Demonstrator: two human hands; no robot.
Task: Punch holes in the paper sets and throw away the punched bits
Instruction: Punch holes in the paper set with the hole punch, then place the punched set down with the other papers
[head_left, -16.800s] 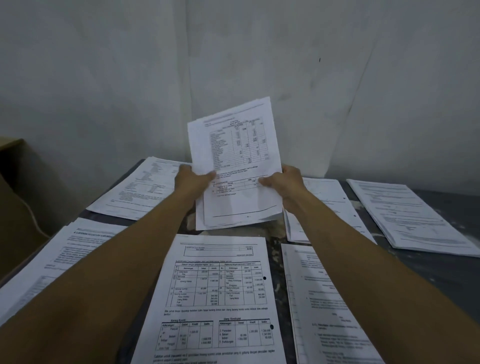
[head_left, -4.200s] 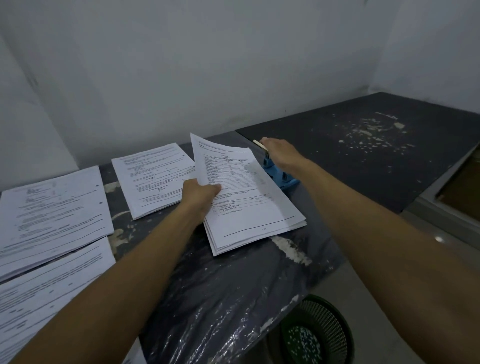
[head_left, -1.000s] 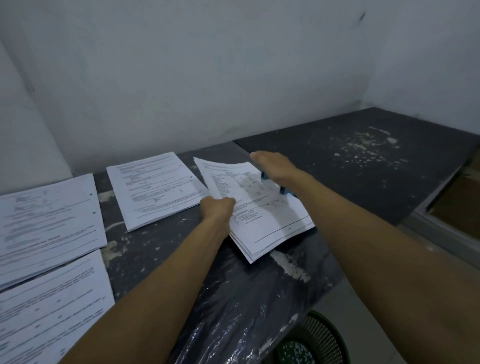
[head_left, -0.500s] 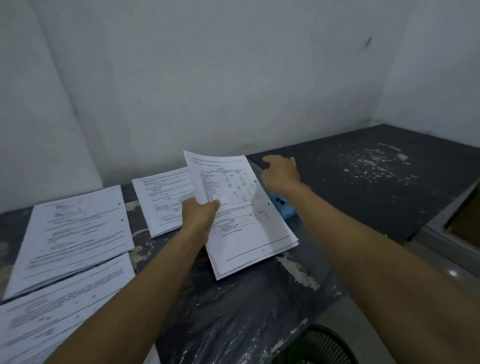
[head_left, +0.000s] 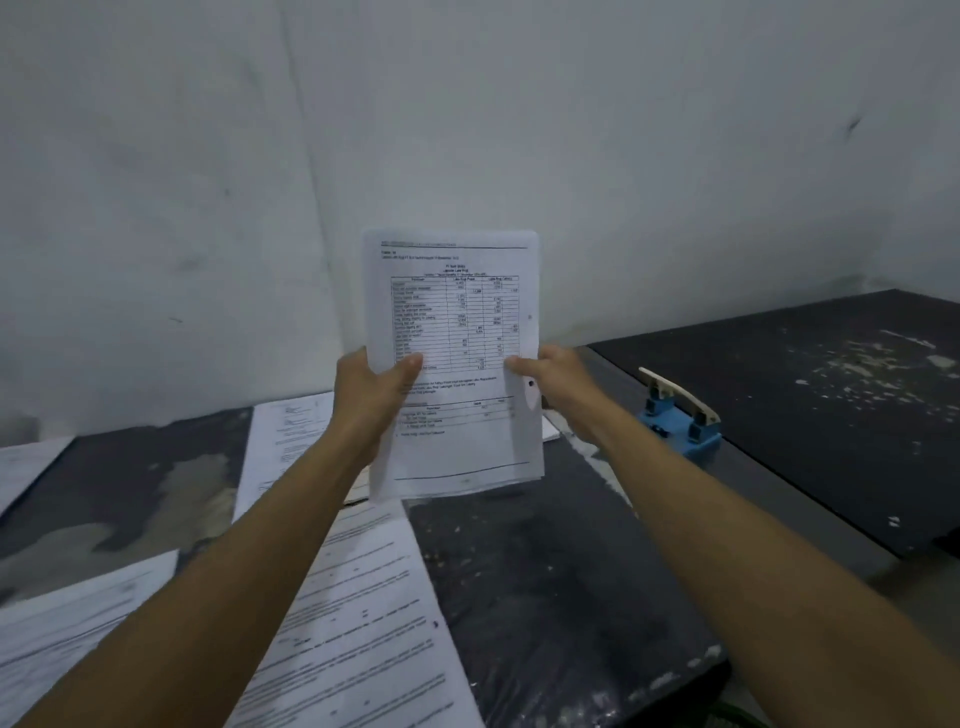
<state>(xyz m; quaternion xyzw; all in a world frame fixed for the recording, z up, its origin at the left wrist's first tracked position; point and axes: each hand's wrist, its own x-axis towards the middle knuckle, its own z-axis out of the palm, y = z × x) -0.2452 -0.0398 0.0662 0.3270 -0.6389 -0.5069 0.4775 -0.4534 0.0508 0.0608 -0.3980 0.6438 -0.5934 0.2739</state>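
White paper set (head_left: 452, 364) between both hands

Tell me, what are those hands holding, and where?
Both hold one upright white printed paper set by its side edges: left hand on the left edge, right hand on the right.

Paper set (head_left: 452, 364) upright above table (head_left: 545, 571); hole punch (head_left: 678, 415) right; sheets (head_left: 353, 623) left.
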